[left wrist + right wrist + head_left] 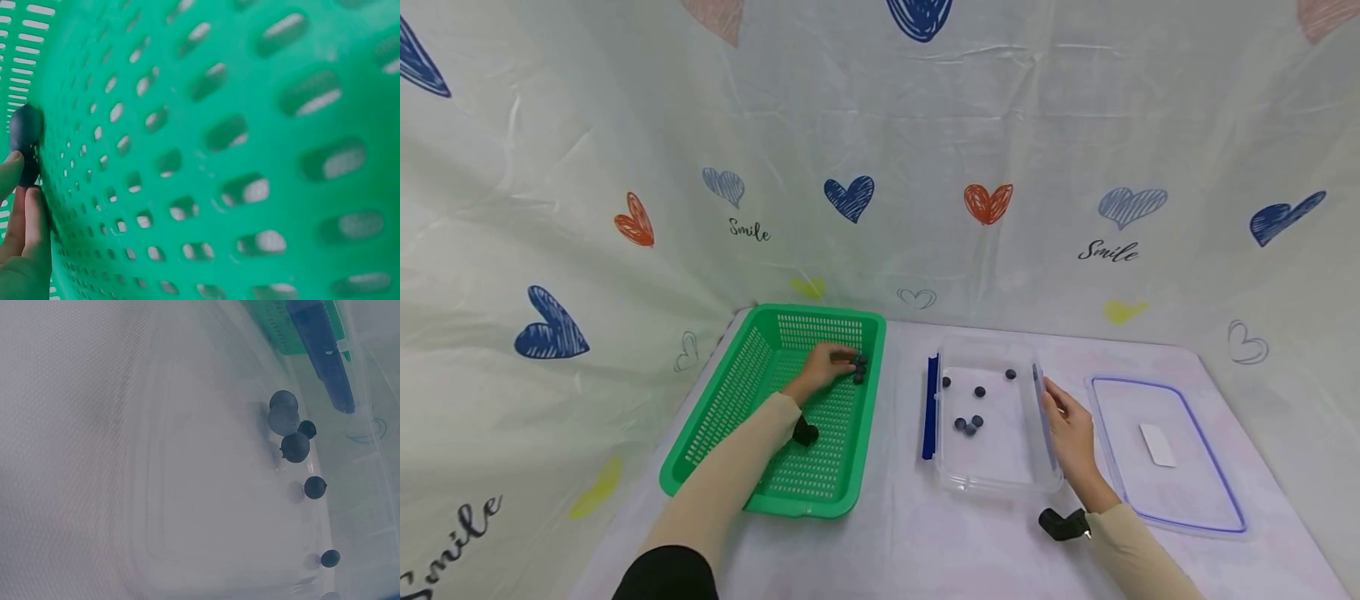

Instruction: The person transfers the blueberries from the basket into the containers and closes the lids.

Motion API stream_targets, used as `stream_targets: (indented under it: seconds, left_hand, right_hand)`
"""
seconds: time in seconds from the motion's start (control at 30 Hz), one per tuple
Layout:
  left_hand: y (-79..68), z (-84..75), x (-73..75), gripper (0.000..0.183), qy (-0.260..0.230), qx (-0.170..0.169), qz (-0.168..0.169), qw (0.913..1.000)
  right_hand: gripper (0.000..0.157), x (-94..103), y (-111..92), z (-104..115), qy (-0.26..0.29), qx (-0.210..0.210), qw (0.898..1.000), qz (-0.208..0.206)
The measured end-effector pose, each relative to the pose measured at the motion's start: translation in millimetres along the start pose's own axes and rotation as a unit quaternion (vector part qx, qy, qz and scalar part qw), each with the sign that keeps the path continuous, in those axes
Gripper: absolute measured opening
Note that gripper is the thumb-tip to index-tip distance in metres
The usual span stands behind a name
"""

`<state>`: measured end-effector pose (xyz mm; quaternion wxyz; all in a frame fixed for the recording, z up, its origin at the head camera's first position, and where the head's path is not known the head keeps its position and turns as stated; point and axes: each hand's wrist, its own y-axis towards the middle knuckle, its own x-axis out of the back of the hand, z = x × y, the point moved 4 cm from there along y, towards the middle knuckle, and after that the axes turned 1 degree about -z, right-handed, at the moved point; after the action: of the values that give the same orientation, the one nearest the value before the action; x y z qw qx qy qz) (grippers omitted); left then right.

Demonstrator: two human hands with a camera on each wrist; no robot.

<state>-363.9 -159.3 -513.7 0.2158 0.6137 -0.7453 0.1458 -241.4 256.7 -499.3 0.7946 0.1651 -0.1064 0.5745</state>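
My left hand (829,367) reaches into a green slotted basket (880,367). Its thumb and fingertips pinch a small blueberry (29,170) against the basket's right wall. A larger blueberry (26,127) sits just above that one in the left wrist view, touching or nearly touching it. Along the right side, my right hand (1072,433) holds the wall of a clear plastic container (992,482), by its raised blue latch flap. Several blueberries (980,392) lie scattered on the container's floor; some cluster together (295,447). The right hand is outside the right wrist view.
A clear lid with a blue seal (1176,527) lies flat to the right, a white label (1157,445) on it. The container's left blue latch (931,408) sticks outward toward the basket. A heart-printed curtain (925,125) hangs behind the table (910,542).
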Motion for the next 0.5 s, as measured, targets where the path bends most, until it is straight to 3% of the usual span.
stream_targets:
  seconds: [0.5]
  left_hand:
    - [-2.5,1.0,0.2,0.025,0.023,0.003,0.001,0.9997]
  right_hand:
    - [0.040,0.8,0.6,3.1,0.014,0.014,1.000,-0.006]
